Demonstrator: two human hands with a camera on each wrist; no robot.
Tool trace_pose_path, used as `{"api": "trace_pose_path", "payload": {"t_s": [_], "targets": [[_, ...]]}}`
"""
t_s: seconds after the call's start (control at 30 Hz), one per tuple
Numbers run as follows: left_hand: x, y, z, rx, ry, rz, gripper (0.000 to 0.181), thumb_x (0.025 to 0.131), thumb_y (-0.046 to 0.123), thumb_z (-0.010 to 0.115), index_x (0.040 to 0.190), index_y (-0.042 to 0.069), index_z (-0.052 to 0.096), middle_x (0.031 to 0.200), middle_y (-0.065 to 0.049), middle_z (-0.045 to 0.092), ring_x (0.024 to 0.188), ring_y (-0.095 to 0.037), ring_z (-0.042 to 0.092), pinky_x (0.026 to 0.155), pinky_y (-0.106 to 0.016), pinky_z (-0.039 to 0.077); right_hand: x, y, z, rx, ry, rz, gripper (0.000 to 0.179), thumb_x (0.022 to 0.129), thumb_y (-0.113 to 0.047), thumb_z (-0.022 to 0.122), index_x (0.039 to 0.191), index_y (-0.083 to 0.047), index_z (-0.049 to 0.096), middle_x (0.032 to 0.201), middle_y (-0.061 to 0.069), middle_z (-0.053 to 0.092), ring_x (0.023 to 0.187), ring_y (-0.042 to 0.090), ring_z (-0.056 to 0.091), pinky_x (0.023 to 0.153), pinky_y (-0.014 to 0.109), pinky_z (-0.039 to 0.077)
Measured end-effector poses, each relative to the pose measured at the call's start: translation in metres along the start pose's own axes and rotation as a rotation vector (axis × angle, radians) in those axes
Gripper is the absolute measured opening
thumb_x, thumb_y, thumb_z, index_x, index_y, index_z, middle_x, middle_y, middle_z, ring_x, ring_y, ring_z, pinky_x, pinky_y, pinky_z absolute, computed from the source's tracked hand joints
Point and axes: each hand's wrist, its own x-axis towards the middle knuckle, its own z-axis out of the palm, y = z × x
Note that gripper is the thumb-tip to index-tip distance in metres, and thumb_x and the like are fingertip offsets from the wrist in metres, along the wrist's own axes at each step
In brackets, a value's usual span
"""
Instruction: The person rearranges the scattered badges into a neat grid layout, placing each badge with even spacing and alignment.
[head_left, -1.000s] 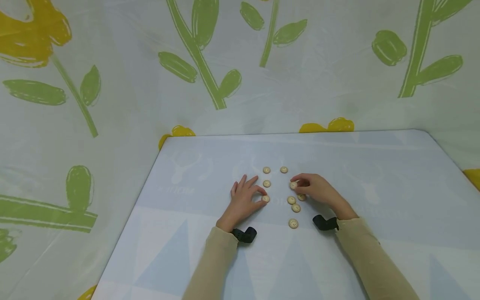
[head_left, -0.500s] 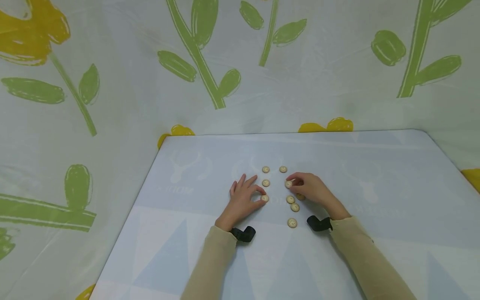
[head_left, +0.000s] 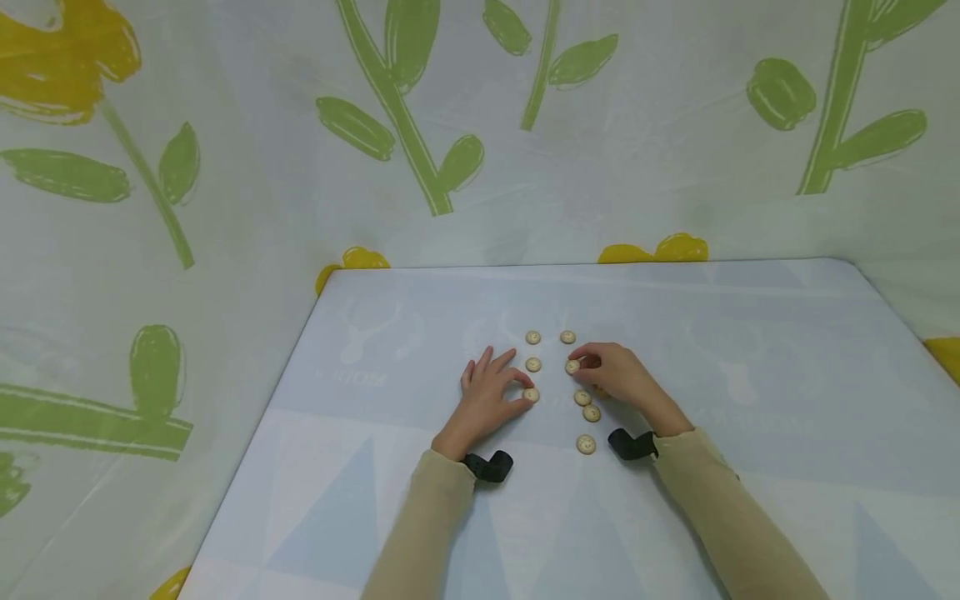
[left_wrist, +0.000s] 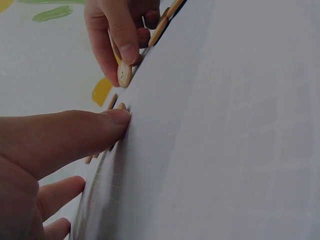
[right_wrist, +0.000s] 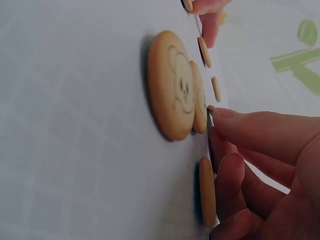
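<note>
My left hand [head_left: 483, 407] pinches a small round tan biscuit [head_left: 531, 395] between thumb and index finger at the tabletop, its other fingers spread. Thumb and fingers of my right hand [head_left: 618, 372] grip another biscuit [head_left: 572, 367], standing tilted on edge in the left wrist view. Two biscuits lie in line beyond the left hand, the nearer biscuit [head_left: 533, 364] close by. A far biscuit [head_left: 567, 337] lies past the right fingertips. Nearer me, two biscuits overlap, the upper printed with a bear face [right_wrist: 172, 85]. Another biscuit [right_wrist: 207, 192] lies under the right hand, partly hidden in the head view.
One separate biscuit [head_left: 586, 444] lies closest to me. The pale table [head_left: 360, 350] has blue triangle prints and a rounded back edge against a flower-patterned curtain [head_left: 255, 167]. Black wrist cameras [head_left: 489, 467] sit at both cuffs.
My right hand has moved left with its biscuit, bringing it under the far right biscuit and nearer the left row. The left hand keeps its place and its pinch.
</note>
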Motion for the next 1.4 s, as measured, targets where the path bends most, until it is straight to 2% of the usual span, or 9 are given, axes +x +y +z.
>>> {"api": "trace_pose_path", "payload": {"t_s": [0.53,0.9,1.4], "targets": [[0.0016,0.001,0.0018,0.012,-0.004,-0.007,0.015,0.077,0.036,0.067,0.089,0.028,0.061,0.141,-0.002,0.033,0.134,-0.03,0.008,0.1,-0.053,0.003,0.0018,0.0014,0.0004,-0.044,0.008,0.003,0.023,0.082,-0.022,0.064,0.103,-0.013,0.061,0.084,0.004,0.055,0.075,0.02,0.049,0.058,0.029,0.041],[0.0007,0.0,-0.0003,0.022,-0.008,-0.017,0.015,0.077,0.036,0.066,0.089,0.028,0.061,0.141,-0.002,0.032,0.134,-0.03,0.008,0.1,-0.054,0.004,0.0034,0.0008,0.003,-0.065,0.024,-0.034,0.022,0.08,-0.019,0.065,0.101,-0.012,0.061,0.08,0.004,0.054,0.072,0.02,0.048,0.058,0.03,0.04],[0.0029,-0.0018,0.0033,0.017,-0.007,-0.016,0.015,0.077,0.037,0.066,0.089,0.029,0.061,0.142,-0.001,0.032,0.134,-0.028,0.007,0.1,-0.054,0.003,0.0032,0.0004,0.0025,-0.07,0.002,0.002,0.024,0.082,-0.021,0.064,0.105,-0.015,0.061,0.083,0.004,0.053,0.071,0.02,0.048,0.056,0.028,0.041]]}}
